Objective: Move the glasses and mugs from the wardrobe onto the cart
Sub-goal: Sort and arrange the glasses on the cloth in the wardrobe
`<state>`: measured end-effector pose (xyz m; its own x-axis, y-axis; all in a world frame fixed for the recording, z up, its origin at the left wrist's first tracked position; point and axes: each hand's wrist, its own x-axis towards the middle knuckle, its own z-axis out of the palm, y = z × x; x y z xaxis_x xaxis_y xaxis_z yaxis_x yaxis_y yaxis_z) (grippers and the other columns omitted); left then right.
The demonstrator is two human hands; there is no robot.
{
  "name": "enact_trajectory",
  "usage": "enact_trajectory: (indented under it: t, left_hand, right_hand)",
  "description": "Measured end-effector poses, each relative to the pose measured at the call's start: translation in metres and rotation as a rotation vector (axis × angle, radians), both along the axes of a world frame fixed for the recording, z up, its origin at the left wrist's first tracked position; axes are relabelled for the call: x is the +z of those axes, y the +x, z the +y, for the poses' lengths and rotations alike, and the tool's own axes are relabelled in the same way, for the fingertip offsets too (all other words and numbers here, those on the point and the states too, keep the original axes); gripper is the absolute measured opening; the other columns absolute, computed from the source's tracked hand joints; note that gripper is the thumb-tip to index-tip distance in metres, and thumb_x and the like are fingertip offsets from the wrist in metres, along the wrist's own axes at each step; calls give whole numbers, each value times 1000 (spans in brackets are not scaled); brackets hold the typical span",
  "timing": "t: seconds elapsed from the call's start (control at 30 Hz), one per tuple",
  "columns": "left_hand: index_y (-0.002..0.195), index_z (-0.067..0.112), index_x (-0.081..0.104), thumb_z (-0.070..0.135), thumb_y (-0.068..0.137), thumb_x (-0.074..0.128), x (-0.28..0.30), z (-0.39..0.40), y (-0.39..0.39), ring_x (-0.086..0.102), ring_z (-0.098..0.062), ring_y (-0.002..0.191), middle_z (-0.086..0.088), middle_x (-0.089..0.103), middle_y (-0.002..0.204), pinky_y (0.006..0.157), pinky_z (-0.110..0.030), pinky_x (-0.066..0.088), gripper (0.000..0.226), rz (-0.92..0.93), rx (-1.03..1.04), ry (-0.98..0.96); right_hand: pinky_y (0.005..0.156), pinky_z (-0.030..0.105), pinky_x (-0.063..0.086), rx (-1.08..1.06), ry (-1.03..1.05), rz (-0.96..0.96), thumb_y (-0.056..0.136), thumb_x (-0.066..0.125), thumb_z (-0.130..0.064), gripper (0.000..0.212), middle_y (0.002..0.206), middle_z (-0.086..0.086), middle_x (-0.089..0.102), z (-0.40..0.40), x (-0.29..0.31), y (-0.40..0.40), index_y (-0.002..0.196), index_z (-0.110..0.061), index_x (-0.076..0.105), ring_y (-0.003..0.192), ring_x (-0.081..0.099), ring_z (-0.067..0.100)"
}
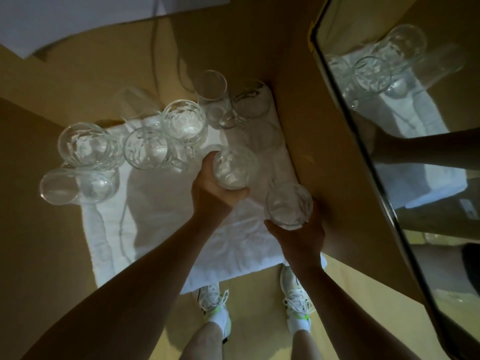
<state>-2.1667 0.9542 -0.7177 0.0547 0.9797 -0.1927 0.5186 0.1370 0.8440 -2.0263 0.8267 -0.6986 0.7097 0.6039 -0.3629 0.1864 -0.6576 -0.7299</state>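
Clear cut-pattern glass (235, 167) in left hand (211, 189) grip, upright.

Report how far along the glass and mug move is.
Done: cannot tell; the cart is not in view. In hand: the left hand holds one glass and the right hand holds another glass, both over the white towel. Left: several mugs, such as one at, and a tall glass still stand on the towel.

The shot is dim and yellowish, with soft grain. Arm shadows fall across the white towel (161, 219), where the glasses (181, 126) catch pale glints. Straight edges bow near the borders.
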Motion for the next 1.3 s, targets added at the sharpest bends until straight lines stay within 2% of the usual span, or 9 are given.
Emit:
enact_trajectory:
  t: [0.13, 0.5, 0.73, 0.8, 0.9, 1.0, 1.07, 1.23, 1.3]
  left_hand:
    - [133, 30, 46, 41, 48, 96, 28, -16, -14, 61, -6, 98, 19, 61, 109, 80, -16, 44, 100, 73, 29, -77]
    - [140, 25, 47, 37, 45, 101, 122, -49, -50, 64, -19, 113, 5, 68, 122, 95, -36, 55, 110, 77, 112, -29]
    - [128, 42, 51, 39, 47, 101, 173, -73, -77, 64, -5, 108, 19, 68, 114, 91, -21, 51, 96, -12, 190, -67]
    - [131, 38, 50, 42, 49, 100, 190, -74, -83, 63, -5, 108, 17, 67, 116, 90, -17, 49, 97, 3, 172, -48]
    - [123, 50, 44, 49, 45, 98, 220, -72, -86, 63, -6, 107, 22, 65, 113, 88, -19, 47, 95, 10, 204, -59]
    - [119, 52, 45, 57, 36, 89, 254, -67, -83, 61, 1, 106, 31, 62, 111, 88, -16, 45, 94, -19, 255, -38]
    - [114, 47, 47, 51, 37, 89, 271, -65, -83, 58, 14, 104, 37, 61, 109, 89, -9, 42, 89, -59, 261, 23]
    - [126, 39, 49, 48, 38, 94, 326, -70, -89, 65, -14, 111, 15, 66, 118, 97, -41, 54, 100, -41, 363, 87]
    - [124, 42, 47, 47, 39, 95, 349, -73, -90, 64, -13, 110, 18, 66, 115, 96, -39, 54, 98, -18, 398, 118]
  right_hand:
    - [108, 35, 46, -24, 14, -16, 50, 101, -25, 111, 138, 1, 58, -7, 22, -6, 145, -15, 44, 126, 55, 20]
    - [106, 47, 47, 83, 66, 13, 51, 100, -24, 109, 136, 5, 59, -10, 105, -28, 144, -16, 45, 126, 56, 25]
    - [101, 48, 51, 166, 157, 9, 50, 100, -16, 106, 131, 9, 62, -7, 162, -39, 142, -10, 47, 120, 60, 28]
    - [100, 44, 51, 173, 222, 6, 49, 99, -8, 101, 127, 8, 63, -6, 179, -41, 138, -5, 51, 115, 61, 24]
    - [98, 20, 48, 188, 287, 127, 52, 97, 1, 93, 126, 4, 62, -2, 206, -42, 134, -7, 53, 115, 59, 16]
    - [101, 31, 50, 266, 298, 181, 63, 96, -14, 85, 125, -2, 63, 7, 234, -43, 134, -18, 50, 114, 62, 14]
    - [88, 31, 54, 322, 291, 182, 69, 92, -24, 73, 115, -11, 64, 14, 250, -43, 128, -28, 49, 101, 64, 6]
    - [80, 7, 46, 265, 431, 163, 59, 95, -7, 76, 108, -15, 66, 28, 293, -49, 122, -29, 58, 92, 59, -10]
    - [86, 17, 52, 318, 468, 148, 52, 98, -19, 83, 110, -16, 68, 33, 312, -50, 123, -32, 58, 98, 64, 0]
